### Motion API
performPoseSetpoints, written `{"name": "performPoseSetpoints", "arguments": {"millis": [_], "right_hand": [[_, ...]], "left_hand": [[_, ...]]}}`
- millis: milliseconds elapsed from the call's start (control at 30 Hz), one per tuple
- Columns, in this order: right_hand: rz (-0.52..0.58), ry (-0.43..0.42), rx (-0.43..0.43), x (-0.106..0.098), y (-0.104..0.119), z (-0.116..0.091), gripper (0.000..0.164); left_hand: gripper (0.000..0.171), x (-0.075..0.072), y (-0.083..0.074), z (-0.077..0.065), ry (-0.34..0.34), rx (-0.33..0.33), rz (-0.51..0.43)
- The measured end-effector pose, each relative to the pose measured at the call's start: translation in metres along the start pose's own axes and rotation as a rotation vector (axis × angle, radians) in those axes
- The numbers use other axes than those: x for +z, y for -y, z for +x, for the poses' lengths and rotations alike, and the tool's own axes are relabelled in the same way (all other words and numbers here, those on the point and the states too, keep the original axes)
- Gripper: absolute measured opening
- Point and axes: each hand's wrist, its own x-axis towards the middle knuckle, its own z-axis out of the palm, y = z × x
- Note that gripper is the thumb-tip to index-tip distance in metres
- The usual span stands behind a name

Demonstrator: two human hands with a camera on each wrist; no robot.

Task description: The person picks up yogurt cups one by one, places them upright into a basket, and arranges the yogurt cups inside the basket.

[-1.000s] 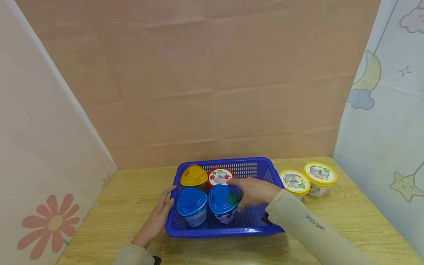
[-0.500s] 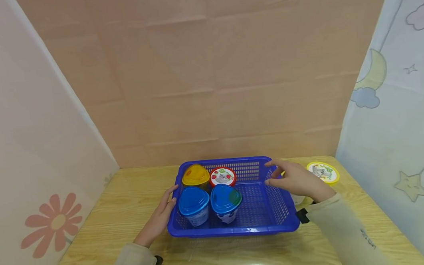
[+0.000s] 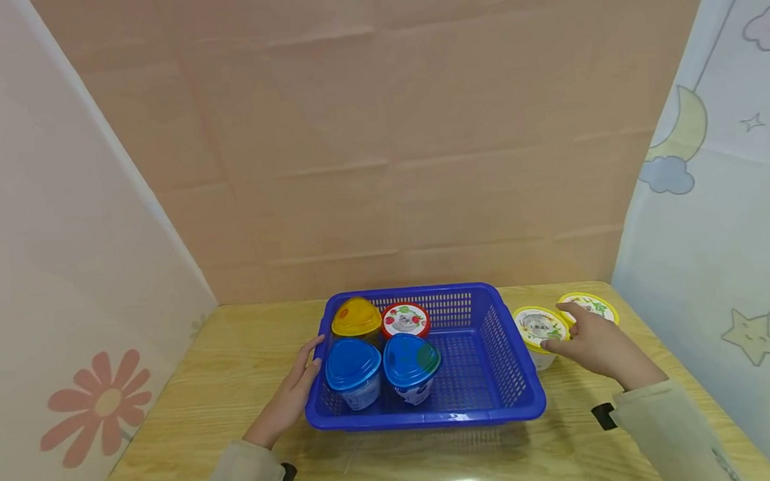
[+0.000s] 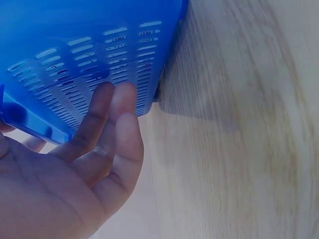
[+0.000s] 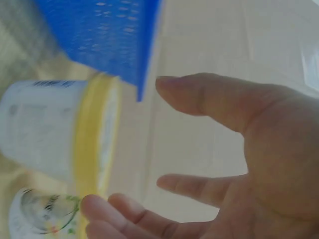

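Yellow-lidded tubs (image 3: 537, 326) stand beside the blue basket (image 3: 427, 418), right hand (image 3: 598, 344) spread over them, left hand (image 3: 287, 392) relaxed against its rim.

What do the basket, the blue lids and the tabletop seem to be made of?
Basket: likely moulded plastic, glossy, with rows of slots and a bright highlight on its near rim. Blue lids: probably plastic too, smooth and shiny, with shaped rims. Tabletop: wood or wood-look laminate; grain shows, and a bright reflection suggests a glossy finish.
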Motion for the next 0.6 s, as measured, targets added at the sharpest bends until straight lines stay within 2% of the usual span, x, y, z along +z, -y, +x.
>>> {"name": "performPoseSetpoints", "arguments": {"millis": [267, 600], "right_hand": [[0.036, 0.043, 0.033, 0.015, -0.016, 0.003, 0.107], [0.035, 0.045, 0.036, 0.024, -0.021, 0.011, 0.11]], "left_hand": [[0.048, -0.001, 0.003, -0.002, 0.017, 0.001, -0.002], [0.047, 0.0, 0.005, 0.001, 0.019, 0.014, -0.034]]}}
